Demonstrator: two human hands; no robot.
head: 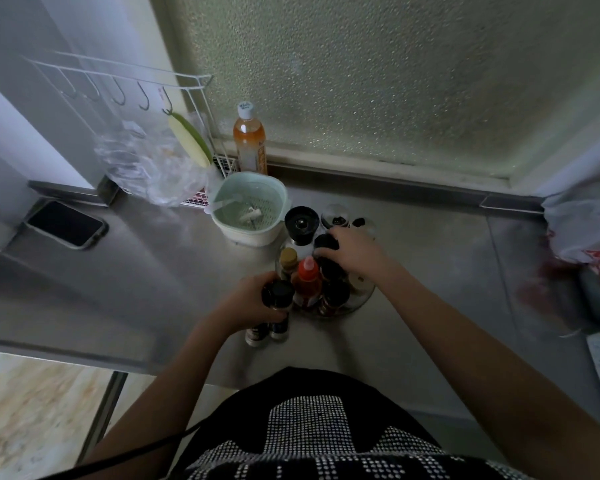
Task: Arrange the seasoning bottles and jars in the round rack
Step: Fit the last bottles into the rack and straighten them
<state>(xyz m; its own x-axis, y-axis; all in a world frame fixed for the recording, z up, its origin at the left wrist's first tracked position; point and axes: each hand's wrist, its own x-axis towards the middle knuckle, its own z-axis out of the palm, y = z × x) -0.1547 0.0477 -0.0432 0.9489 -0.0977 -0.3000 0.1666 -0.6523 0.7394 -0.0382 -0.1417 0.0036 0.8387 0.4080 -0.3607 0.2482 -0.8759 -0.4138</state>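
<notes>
Halfway there, I judged: the round rack [362,298] on the steel counter [430,306] already held the red-capped sauce bottle [307,278] and several dark-capped ones. My left hand [248,301] was closed around two black-lidded shakers [274,306] just outside its rim; my right hand [355,252] gripped a black-capped jar [325,241] at the far side. The pepper grinder [301,224] and two glass jars [335,216] waited behind.

Two hands [253,299], one round rack [361,296], one phone [66,224], one colander [248,207].
</notes>
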